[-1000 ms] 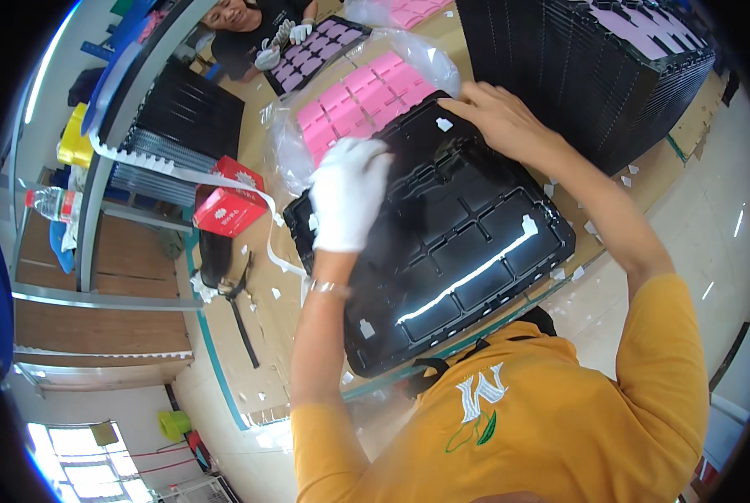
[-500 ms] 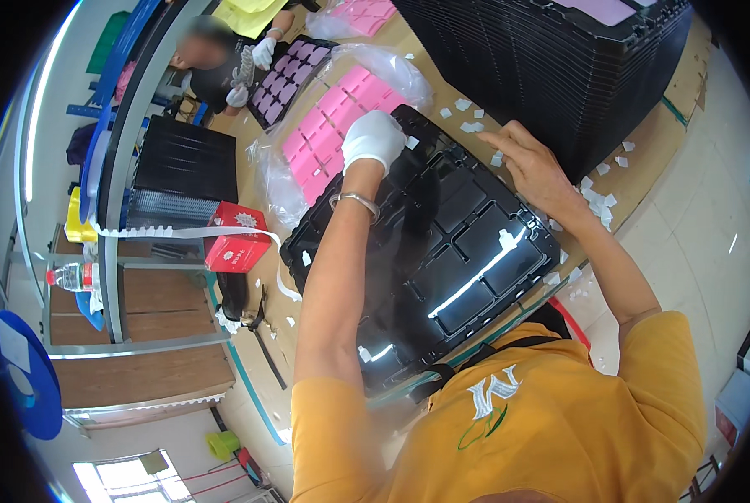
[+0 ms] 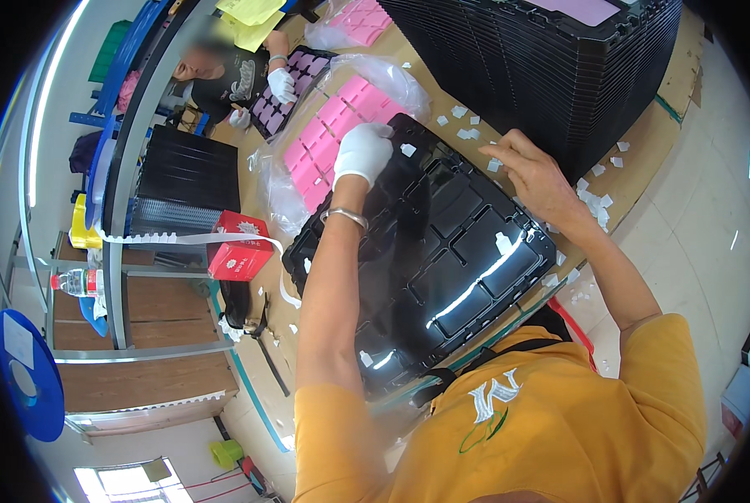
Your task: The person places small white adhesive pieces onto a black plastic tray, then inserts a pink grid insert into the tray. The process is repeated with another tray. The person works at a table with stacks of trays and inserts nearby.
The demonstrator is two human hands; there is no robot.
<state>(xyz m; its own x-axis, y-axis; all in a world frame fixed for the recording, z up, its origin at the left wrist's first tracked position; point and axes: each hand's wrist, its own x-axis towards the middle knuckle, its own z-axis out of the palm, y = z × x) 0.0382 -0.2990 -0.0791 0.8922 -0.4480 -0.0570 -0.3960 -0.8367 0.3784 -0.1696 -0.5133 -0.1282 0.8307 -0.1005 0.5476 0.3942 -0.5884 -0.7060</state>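
Note:
A glossy black moulded plastic tray (image 3: pixel 467 251) lies in front of me, with several small white tabs on it. My left hand (image 3: pixel 363 156), in a white glove, is over the tray's far left edge, beside pink slotted sheets (image 3: pixel 309 151). Its fingers are curled; the glove hides what they grip, if anything. A white tab (image 3: pixel 407 150) sits on the tray just right of the glove. My bare right hand (image 3: pixel 541 178) hovers at the tray's right edge, thumb and fingers apart, nothing visible between them. Near its fingertips is a loose white tab (image 3: pixel 494 165).
A tall stack of black trays (image 3: pixel 534 75) stands far right, with white scraps (image 3: pixel 593 205) strewn beside it. Clear plastic film surrounds the pink sheets. Left are a red box (image 3: pixel 239 251), a white strip (image 3: pixel 182 239) and a metal shelf post. A co-worker's gloved hand (image 3: pixel 281 85) is at another tray.
My left hand has drawn back from the white tab, leaving it on the tray. My right hand has shifted slightly downward in view. The co-worker's gloved hand now reaches onto their tray.

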